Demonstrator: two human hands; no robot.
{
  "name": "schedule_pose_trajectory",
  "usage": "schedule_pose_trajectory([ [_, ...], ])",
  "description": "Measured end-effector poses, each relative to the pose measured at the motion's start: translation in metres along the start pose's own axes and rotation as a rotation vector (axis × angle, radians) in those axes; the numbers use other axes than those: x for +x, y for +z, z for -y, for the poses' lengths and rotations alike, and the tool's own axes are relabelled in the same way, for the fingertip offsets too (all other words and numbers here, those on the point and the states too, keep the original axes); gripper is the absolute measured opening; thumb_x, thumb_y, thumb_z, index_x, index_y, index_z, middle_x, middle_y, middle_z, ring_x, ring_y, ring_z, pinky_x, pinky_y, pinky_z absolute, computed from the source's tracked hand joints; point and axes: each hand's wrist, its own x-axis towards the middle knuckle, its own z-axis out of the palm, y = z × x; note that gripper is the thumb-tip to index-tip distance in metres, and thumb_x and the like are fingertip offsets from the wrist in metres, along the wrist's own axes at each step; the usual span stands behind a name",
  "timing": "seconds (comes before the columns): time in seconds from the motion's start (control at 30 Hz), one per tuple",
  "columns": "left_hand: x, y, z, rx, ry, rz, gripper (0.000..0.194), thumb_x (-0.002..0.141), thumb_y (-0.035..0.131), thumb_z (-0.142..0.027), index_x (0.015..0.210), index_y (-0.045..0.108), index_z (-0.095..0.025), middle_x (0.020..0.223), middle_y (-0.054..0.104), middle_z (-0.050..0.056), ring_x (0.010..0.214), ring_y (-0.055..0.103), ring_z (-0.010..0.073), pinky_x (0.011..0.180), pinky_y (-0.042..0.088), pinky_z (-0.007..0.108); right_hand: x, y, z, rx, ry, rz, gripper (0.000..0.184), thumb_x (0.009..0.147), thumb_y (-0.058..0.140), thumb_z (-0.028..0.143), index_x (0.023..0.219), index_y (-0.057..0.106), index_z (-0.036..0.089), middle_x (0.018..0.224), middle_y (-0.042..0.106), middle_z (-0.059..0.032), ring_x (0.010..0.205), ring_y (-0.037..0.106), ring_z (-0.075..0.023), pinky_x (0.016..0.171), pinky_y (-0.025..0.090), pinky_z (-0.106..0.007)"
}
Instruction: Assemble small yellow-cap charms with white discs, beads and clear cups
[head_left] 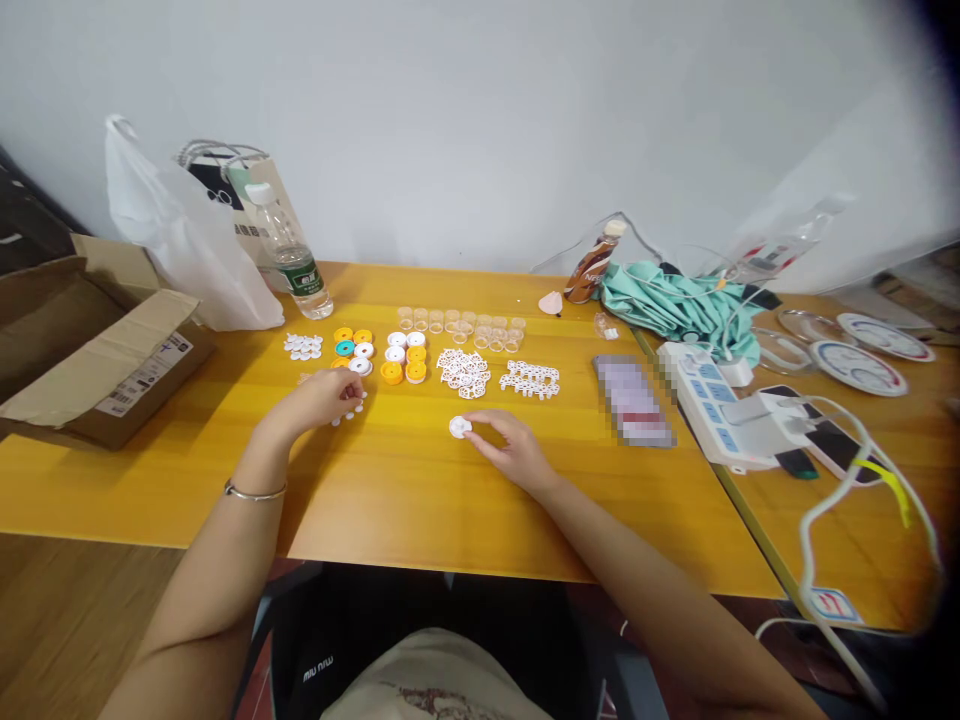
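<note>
My right hand (517,452) pinches a small white round plastic part (459,428) by its edge, just above the table. On the left, my left hand (326,398) is bent down with its fingers curled together over some small white pieces (348,414); whether one is between the fingertips is hidden. Beyond that hand stand yellow, white and teal round caps (344,348), with another group of white and yellow caps (415,356) to the right. White openwork plastic rings (463,372) lie in a pile past my right hand, beside white toothed pieces (530,379).
Clear plastic cups (463,325) stand in rows at the back. White discs (303,347) lie near a cardboard box (112,360) and a water bottle (298,265). A power strip (705,400), cables, a teal cloth (675,305) and a brown drink bottle (595,265) occupy the right.
</note>
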Motion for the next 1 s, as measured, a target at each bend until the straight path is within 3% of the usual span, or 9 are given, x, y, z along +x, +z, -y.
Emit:
schedule_pose_trajectory([
  [0.1, -0.003, -0.002, -0.008, -0.042, 0.051, -0.010, 0.011, 0.074, 0.053, -0.026, 0.078, 0.059, -0.018, 0.069, 0.064, 0.000, 0.049, 0.056, 0.0110, 0.048, 0.043, 0.021, 0.000, -0.002, 0.002, 0.016, -0.029, -0.051, 0.019, 0.085, 0.054, 0.028, 0.101, 0.063, 0.024, 0.097, 0.069, -0.0047, 0.092, 0.064, -0.0181, 0.085, 0.050, -0.035],
  [0.2, -0.006, 0.007, -0.026, -0.142, 0.216, -0.072, 0.014, 0.078, 0.055, -0.031, 0.078, 0.060, -0.018, 0.076, 0.065, 0.001, 0.065, 0.059, 0.0123, 0.062, 0.046, 0.023, 0.000, -0.003, 0.005, 0.040, -0.043, -0.096, 0.015, 0.085, 0.054, 0.027, 0.097, 0.063, 0.024, 0.093, 0.069, -0.0040, 0.088, 0.065, -0.0175, 0.082, 0.052, -0.034],
  [0.3, -0.006, 0.031, -0.053, -0.268, 0.388, -0.155, 0.015, 0.080, 0.057, -0.031, 0.081, 0.063, -0.017, 0.080, 0.067, 0.002, 0.075, 0.060, 0.0128, 0.071, 0.046, 0.025, 0.001, -0.003, 0.009, 0.059, -0.058, -0.094, 0.013, 0.085, 0.055, 0.026, 0.095, 0.064, 0.024, 0.091, 0.070, -0.0030, 0.086, 0.065, -0.0168, 0.081, 0.052, -0.033],
  [0.5, -0.004, 0.087, -0.092, -0.420, 0.502, -0.236, 0.012, 0.082, 0.056, -0.025, 0.084, 0.064, -0.016, 0.080, 0.069, 0.003, 0.073, 0.062, 0.0121, 0.070, 0.048, 0.023, 0.001, -0.004, 0.014, 0.124, -0.026, -0.061, 0.018, 0.083, 0.058, 0.029, 0.099, 0.065, 0.025, 0.094, 0.070, -0.0037, 0.088, 0.065, -0.0172, 0.083, 0.052, -0.034],
  [0.63, -0.003, 0.097, -0.095, -0.455, 0.477, -0.254, 0.011, 0.082, 0.058, -0.024, 0.085, 0.066, -0.017, 0.081, 0.070, 0.003, 0.074, 0.064, 0.0126, 0.072, 0.050, 0.024, 0.000, -0.002, 0.009, 0.153, -0.001, -0.056, 0.018, 0.085, 0.055, 0.028, 0.099, 0.066, 0.025, 0.096, 0.070, -0.0036, 0.089, 0.066, -0.0167, 0.083, 0.053, -0.033],
  [0.83, -0.003, 0.093, -0.092, -0.463, 0.524, -0.238, 0.016, 0.085, 0.055, -0.026, 0.089, 0.067, -0.017, 0.090, 0.071, 0.005, 0.082, 0.065, 0.0141, 0.079, 0.050, 0.026, 0.000, 0.001, 0.002, 0.160, -0.003, -0.050, 0.017, 0.085, 0.054, 0.027, 0.096, 0.068, 0.026, 0.093, 0.071, -0.0018, 0.085, 0.067, -0.0164, 0.080, 0.054, -0.031],
  [1.0, 0.004, 0.089, -0.079, -0.255, 0.507, -0.229, 0.030, 0.080, 0.062, -0.037, 0.103, 0.063, -0.018, 0.100, 0.065, 0.008, 0.094, 0.060, 0.0200, 0.086, 0.047, 0.034, 0.001, -0.001, -0.007, 0.054, 0.056, -0.096, 0.018, 0.085, 0.053, 0.025, 0.095, 0.068, 0.024, 0.092, 0.071, -0.0035, 0.085, 0.066, -0.0176, 0.079, 0.053, -0.033],
])
